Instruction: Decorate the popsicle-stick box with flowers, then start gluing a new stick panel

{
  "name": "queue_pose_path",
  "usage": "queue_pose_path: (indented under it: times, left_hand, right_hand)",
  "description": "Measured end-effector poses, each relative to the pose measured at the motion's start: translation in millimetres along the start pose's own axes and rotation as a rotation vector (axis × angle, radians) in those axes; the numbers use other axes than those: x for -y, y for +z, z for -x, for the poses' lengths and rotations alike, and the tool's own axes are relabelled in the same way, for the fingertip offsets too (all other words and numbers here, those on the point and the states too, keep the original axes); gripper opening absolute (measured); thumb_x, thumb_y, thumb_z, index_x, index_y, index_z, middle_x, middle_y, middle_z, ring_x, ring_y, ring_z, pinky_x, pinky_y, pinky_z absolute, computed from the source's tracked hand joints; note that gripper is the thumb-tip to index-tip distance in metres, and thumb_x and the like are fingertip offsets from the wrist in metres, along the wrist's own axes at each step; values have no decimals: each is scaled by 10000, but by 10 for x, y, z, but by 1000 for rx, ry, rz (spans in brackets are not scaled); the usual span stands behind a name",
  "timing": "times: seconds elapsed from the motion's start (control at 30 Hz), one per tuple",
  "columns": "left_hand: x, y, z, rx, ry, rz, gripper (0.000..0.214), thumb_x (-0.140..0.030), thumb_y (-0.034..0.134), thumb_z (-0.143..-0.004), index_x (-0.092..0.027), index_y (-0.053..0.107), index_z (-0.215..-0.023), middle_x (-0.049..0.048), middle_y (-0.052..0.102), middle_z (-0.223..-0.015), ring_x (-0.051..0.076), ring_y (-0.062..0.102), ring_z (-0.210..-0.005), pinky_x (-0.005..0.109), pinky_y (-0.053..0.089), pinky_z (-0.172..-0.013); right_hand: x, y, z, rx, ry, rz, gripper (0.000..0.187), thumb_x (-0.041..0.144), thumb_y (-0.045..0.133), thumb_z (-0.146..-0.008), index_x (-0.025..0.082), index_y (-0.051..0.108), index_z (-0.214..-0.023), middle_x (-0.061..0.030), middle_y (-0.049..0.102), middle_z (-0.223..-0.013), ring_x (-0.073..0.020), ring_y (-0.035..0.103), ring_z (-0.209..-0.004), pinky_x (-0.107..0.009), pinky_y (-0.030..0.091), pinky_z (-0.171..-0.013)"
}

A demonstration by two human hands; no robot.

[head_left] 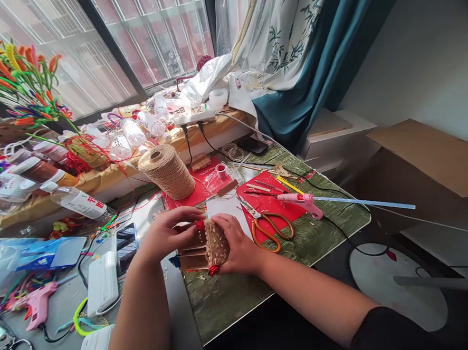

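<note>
A person's two bare hands meet over a green-topped table (234, 312); clock directions are taken from a small brown craft piece (217, 243), which is between them near the middle of the view. It has a rough, woven-looking side, cardboard strips (194, 261) towards nine o'clock, and a red flower (214, 270) at its near corner.

The right hand (240, 248), at three o'clock, is clamped on the piece, fingers over the far edge and thumb low on the near side, apparently to brace the woven side and keep it steady. The left hand (173, 231), at ten o'clock, is curled, thumb and fingers together around a red ornament (199, 226) on the far edge; whether they pinch it or only rest there cannot be told.

Orange-handled scissors (272, 229) lie at three o'clock, handles just beside the right wrist, seemingly for easy reach. Beyond them, between two and three o'clock, a pink glue gun (302, 201) has its nozzle over a red sheet (295, 209), perhaps so drips spare the tabletop; a long, bluish glue stick (362, 202) juts from its back.

A fat spool of twine (168, 173) stands at eleven o'clock, its broad base likely keeping it upright. At twelve, a white power strip (194, 117) sits on the window ledge, probably to bring power near the table.
</note>
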State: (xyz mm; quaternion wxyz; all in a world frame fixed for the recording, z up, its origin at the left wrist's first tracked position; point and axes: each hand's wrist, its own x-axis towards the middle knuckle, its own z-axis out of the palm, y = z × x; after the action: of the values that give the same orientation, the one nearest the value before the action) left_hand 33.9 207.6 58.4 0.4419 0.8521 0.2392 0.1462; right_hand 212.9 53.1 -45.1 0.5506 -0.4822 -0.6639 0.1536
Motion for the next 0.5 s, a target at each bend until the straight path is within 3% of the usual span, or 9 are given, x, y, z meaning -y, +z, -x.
queue_pose_path:
  times: [0.37, 0.5]
  left_hand:
    - [16, 51, 6, -47, -34, 32, 254, -333, 752, -868, -209, 724, -1088, 93, 771, -1072, 243, 758, -973, 321, 658, -762]
    - [16, 69, -17, -12, -7, 35, 242, -303, 715, -884, -211, 717, -1107, 92, 771, -1091, 236, 757, -976, 353, 646, -841]
  right_hand:
    - [-4, 4, -13, 18, 32, -24, 1277, 460, 975, -559, 266, 233, -1580, -169, 384, -1508, -355, 380, -1443, -527, 349, -1231]
    - [-4, -11, -19, 44, 44, -54, 1223, 422, 957, -589, 267, 248, -1574, -159, 382, -1521, -346, 363, -1461, -517, 332, -1243]
